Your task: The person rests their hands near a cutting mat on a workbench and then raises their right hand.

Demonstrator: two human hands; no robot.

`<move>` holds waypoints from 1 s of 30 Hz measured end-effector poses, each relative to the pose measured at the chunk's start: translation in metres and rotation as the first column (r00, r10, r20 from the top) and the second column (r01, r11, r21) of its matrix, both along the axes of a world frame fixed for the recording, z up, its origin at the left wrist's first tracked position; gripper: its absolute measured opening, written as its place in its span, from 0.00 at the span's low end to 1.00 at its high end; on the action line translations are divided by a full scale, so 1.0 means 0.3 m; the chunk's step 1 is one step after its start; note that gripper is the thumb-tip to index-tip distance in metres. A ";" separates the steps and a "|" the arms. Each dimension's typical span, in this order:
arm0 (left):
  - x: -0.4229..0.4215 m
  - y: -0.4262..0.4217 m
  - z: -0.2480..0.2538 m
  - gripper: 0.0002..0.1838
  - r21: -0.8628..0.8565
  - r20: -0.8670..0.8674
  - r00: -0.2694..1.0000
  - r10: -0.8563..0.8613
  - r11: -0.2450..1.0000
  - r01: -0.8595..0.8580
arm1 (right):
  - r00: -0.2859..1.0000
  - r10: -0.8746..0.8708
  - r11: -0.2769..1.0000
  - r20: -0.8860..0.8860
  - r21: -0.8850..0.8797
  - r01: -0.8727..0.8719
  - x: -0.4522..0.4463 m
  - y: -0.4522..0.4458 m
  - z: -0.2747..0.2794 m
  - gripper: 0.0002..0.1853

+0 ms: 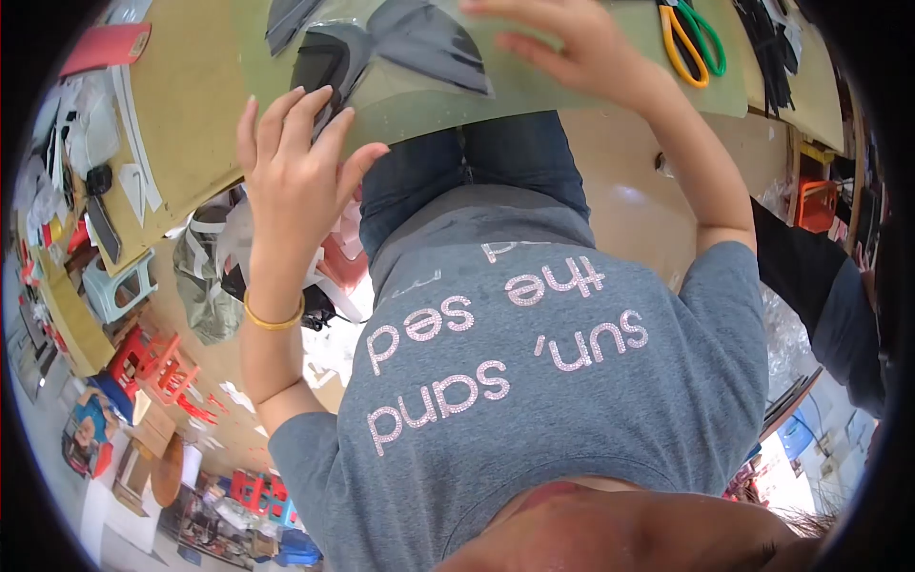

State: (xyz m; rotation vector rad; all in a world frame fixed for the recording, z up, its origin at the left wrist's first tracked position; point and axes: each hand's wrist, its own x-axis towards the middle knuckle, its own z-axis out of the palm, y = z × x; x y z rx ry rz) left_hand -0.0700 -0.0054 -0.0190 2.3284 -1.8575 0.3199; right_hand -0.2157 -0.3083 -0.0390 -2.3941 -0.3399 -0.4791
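Note:
My left hand (297,153) is open at the near edge of the green cutting mat (591,100), its fingers spread and their tips at a dark grey curved piece (329,62). More dark grey sheet pieces (434,48) lie on the mat, with what looks like clear film around them. My right hand (572,43) hovers or rests at the top edge, to the right of these pieces. Its thumb and forefinger are apart, and I see nothing between them; the other fingers are partly cut off by the frame.
Scissors with orange and green handles (688,43) lie right of my right hand, and dark strips (765,52) beyond them. White paper strips (133,133) and a dark blade-like tool (102,227) lie left. A light blue stool (119,286) stands below. Another person's dark sleeve (839,296) shows right.

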 end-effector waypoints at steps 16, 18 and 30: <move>-0.058 -0.251 -0.105 0.15 -0.306 -0.192 0.932 -0.308 0.921 0.241 | 0.975 0.018 0.956 0.222 -0.290 0.049 -0.092 0.096 -0.066 0.20; -0.068 -0.262 -0.118 0.14 -0.326 -0.149 0.936 -0.320 0.909 0.259 | 0.976 0.009 0.979 0.219 -0.202 0.036 -0.092 0.088 -0.088 0.17; -0.143 -0.259 -0.162 0.09 -0.499 -0.516 0.847 -0.124 0.848 -0.180 | 0.973 -0.027 0.992 0.230 -0.117 0.055 -0.094 0.086 -0.115 0.10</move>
